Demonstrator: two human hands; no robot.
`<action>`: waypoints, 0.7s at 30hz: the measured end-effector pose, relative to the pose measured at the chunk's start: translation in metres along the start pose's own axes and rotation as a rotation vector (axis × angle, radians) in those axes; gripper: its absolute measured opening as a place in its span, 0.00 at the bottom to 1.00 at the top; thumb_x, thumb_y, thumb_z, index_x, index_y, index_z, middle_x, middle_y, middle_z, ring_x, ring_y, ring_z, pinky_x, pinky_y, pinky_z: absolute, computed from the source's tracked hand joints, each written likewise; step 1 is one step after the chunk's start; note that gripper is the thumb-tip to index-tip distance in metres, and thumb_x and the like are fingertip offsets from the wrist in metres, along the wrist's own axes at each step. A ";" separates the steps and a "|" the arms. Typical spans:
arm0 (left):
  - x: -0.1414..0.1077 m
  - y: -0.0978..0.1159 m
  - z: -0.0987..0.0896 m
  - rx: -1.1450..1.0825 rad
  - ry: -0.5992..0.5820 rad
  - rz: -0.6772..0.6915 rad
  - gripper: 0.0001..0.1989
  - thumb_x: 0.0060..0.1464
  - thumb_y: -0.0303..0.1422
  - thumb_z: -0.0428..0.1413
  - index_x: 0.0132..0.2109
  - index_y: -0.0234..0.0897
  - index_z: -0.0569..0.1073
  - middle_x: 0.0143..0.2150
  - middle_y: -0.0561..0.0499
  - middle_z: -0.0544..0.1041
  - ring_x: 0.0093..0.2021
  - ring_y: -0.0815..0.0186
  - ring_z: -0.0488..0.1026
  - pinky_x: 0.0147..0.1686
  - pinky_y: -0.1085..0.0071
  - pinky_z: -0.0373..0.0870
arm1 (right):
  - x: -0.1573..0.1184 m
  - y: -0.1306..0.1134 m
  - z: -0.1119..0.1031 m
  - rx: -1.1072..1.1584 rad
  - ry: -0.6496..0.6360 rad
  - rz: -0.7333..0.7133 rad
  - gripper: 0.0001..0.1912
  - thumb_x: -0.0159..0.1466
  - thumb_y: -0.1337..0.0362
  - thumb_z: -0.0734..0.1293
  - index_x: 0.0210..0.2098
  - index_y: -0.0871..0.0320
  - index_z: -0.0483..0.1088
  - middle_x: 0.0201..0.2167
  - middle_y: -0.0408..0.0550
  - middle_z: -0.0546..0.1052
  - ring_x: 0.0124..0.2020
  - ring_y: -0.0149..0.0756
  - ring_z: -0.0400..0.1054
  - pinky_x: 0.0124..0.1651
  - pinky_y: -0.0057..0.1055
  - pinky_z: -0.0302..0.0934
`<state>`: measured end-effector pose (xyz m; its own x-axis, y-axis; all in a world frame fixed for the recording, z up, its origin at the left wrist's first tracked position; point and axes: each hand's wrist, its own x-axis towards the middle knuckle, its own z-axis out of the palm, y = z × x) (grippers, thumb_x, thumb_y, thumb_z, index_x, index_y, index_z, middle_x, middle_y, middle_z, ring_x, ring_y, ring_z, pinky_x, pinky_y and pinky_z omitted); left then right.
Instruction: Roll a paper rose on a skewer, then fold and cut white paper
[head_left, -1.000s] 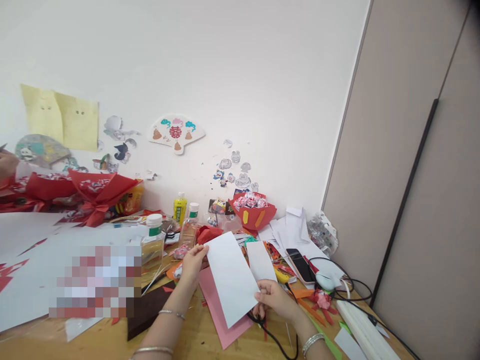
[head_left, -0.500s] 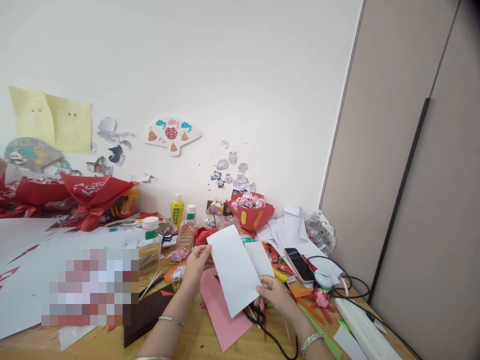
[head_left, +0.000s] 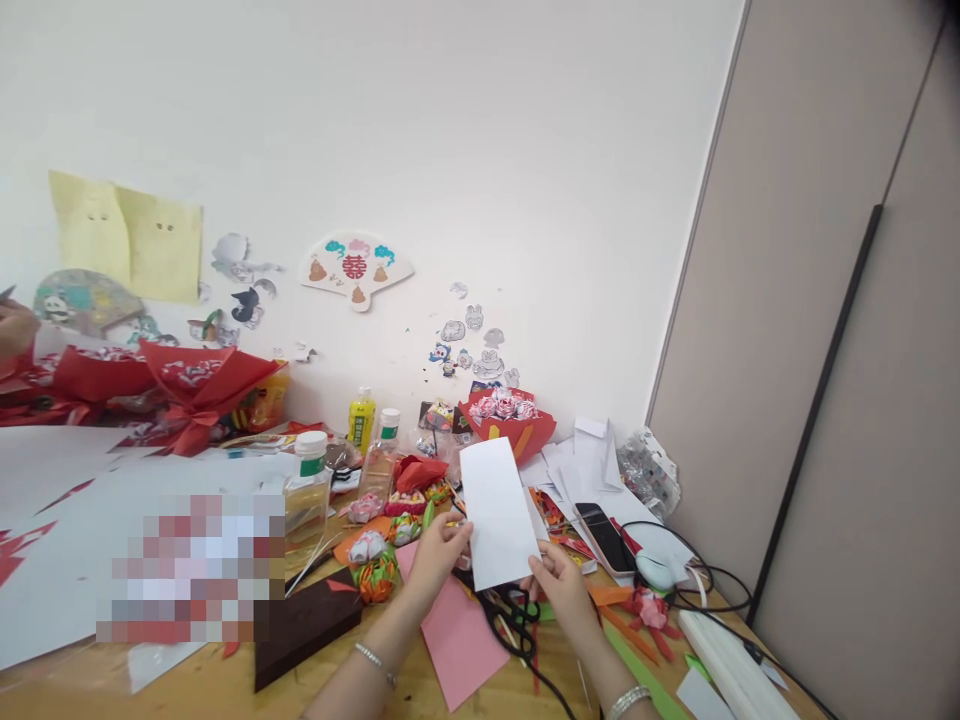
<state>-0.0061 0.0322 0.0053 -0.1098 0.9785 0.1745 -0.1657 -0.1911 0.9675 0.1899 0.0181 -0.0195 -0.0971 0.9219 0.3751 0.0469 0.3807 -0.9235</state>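
A blank white sheet of paper [head_left: 499, 510] is held up over the table between my two hands. My left hand [head_left: 448, 550] pinches its lower left edge, thumb on the front. At the lower right corner, my right hand [head_left: 561, 580] grips it with thumb and fingers. Part of another white piece shows behind its right side. Beneath lie a pink sheet of paper [head_left: 465, 640] and black-handled scissors [head_left: 514, 615], the blades hidden. Left of my left arm are a dark brown sheet [head_left: 304, 635] and an orange-green paper flower [head_left: 377, 577].
A red-wrapped bouquet [head_left: 510, 415] stands by the wall. Clear bottles [head_left: 306, 500] are on the left. A phone [head_left: 600, 535], a white mouse [head_left: 654, 568] and a power strip [head_left: 731, 665] lie right. Another person's hand [head_left: 15, 328] shows at far left.
The white sheet has been turned more upright and moved slightly right. My left hand has shifted right and down along its edge. Another person's hand has come into view at far left.
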 end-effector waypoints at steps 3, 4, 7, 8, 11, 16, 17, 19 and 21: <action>-0.006 -0.002 0.010 0.003 0.012 0.031 0.32 0.33 0.44 0.64 0.46 0.35 0.66 0.36 0.47 0.76 0.32 0.62 0.77 0.28 0.69 0.73 | -0.006 -0.003 0.006 -0.163 0.086 -0.127 0.23 0.58 0.45 0.61 0.37 0.59 0.70 0.21 0.46 0.74 0.19 0.35 0.67 0.22 0.29 0.61; -0.009 0.000 0.014 0.003 -0.007 0.041 0.35 0.33 0.44 0.65 0.49 0.36 0.65 0.42 0.43 0.75 0.37 0.60 0.76 0.32 0.68 0.74 | -0.009 -0.004 0.009 -0.231 0.087 -0.171 0.22 0.60 0.47 0.60 0.37 0.59 0.70 0.25 0.48 0.75 0.22 0.36 0.69 0.25 0.29 0.62; -0.022 0.008 0.021 0.012 -0.094 0.075 0.43 0.34 0.46 0.64 0.57 0.36 0.59 0.56 0.36 0.66 0.50 0.54 0.71 0.45 0.64 0.70 | -0.018 -0.010 0.016 -0.447 0.054 -0.313 0.18 0.63 0.53 0.58 0.39 0.58 0.71 0.31 0.51 0.77 0.30 0.38 0.71 0.32 0.29 0.64; -0.026 0.011 0.022 0.012 -0.102 0.087 0.44 0.35 0.47 0.63 0.58 0.36 0.58 0.58 0.35 0.65 0.54 0.53 0.67 0.49 0.63 0.67 | -0.020 -0.011 0.019 -0.508 0.035 -0.358 0.17 0.64 0.54 0.58 0.40 0.58 0.72 0.32 0.51 0.77 0.31 0.39 0.72 0.34 0.29 0.64; -0.033 0.019 0.024 0.004 -0.106 0.083 0.44 0.39 0.48 0.61 0.61 0.36 0.55 0.58 0.36 0.65 0.59 0.51 0.61 0.54 0.60 0.62 | -0.026 -0.013 0.022 -0.620 -0.025 -0.461 0.16 0.64 0.56 0.58 0.43 0.56 0.71 0.35 0.51 0.78 0.36 0.39 0.71 0.39 0.29 0.63; -0.033 0.021 0.024 -0.014 -0.129 0.047 0.45 0.40 0.48 0.61 0.62 0.38 0.53 0.59 0.36 0.63 0.57 0.52 0.63 0.52 0.60 0.64 | -0.026 -0.011 0.023 -0.705 -0.057 -0.493 0.17 0.67 0.57 0.54 0.35 0.57 0.71 0.29 0.49 0.76 0.32 0.37 0.70 0.35 0.28 0.59; -0.033 0.021 0.024 -0.018 -0.131 0.045 0.46 0.39 0.48 0.61 0.61 0.38 0.53 0.59 0.36 0.63 0.57 0.52 0.64 0.51 0.60 0.64 | -0.026 -0.010 0.023 -0.722 -0.046 -0.485 0.18 0.67 0.57 0.54 0.31 0.57 0.71 0.26 0.48 0.75 0.30 0.36 0.69 0.34 0.27 0.58; -0.033 0.021 0.025 -0.026 -0.139 0.055 0.45 0.38 0.48 0.62 0.61 0.38 0.55 0.59 0.37 0.64 0.55 0.52 0.65 0.50 0.60 0.65 | -0.025 -0.008 0.023 -0.745 -0.017 -0.460 0.19 0.67 0.56 0.54 0.25 0.57 0.68 0.22 0.45 0.72 0.26 0.34 0.66 0.31 0.26 0.55; -0.034 0.022 0.025 -0.022 -0.148 0.083 0.41 0.39 0.47 0.61 0.59 0.39 0.58 0.56 0.39 0.67 0.53 0.53 0.68 0.50 0.60 0.66 | -0.024 -0.006 0.023 -0.746 0.004 -0.425 0.19 0.66 0.56 0.56 0.22 0.57 0.65 0.20 0.44 0.70 0.25 0.33 0.64 0.29 0.25 0.52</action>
<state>0.0183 -0.0031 0.0251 0.0213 0.9598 0.2799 -0.1841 -0.2714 0.9447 0.1692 -0.0076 -0.0247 -0.2510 0.6898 0.6791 0.6494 0.6402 -0.4103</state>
